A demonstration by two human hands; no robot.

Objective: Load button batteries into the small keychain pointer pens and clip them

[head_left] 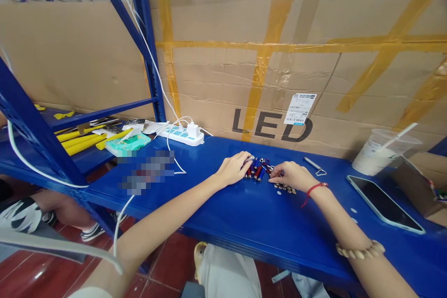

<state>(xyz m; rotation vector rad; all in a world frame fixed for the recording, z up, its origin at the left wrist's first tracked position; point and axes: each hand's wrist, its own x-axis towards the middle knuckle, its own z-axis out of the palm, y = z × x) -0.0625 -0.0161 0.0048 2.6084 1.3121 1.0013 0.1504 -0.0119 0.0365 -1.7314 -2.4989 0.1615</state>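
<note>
On the blue table (pixel 223 209), small red and blue cylinders (pixel 257 170) with metal ends lie in a group between my hands. My left hand (pixel 234 168) rests at the left side of the group, fingers bent together round something small and silvery whose shape I cannot make out. My right hand (pixel 292 176) is at the right side, thumb and fingers close together over small metal pieces (pixel 287 189); whatever sits between the fingertips is hidden. A red cord and a beaded bracelet circle my right wrist and forearm.
A phone (pixel 386 204), a plastic cup with a straw (pixel 379 151) and a cardboard box (pixel 424 186) stand at the right. A pale stick with a loop (pixel 314 165) lies behind my right hand. At the left are a power strip (pixel 181 134), yellow tubes (pixel 84 143) and a person's leg (pixel 59 209).
</note>
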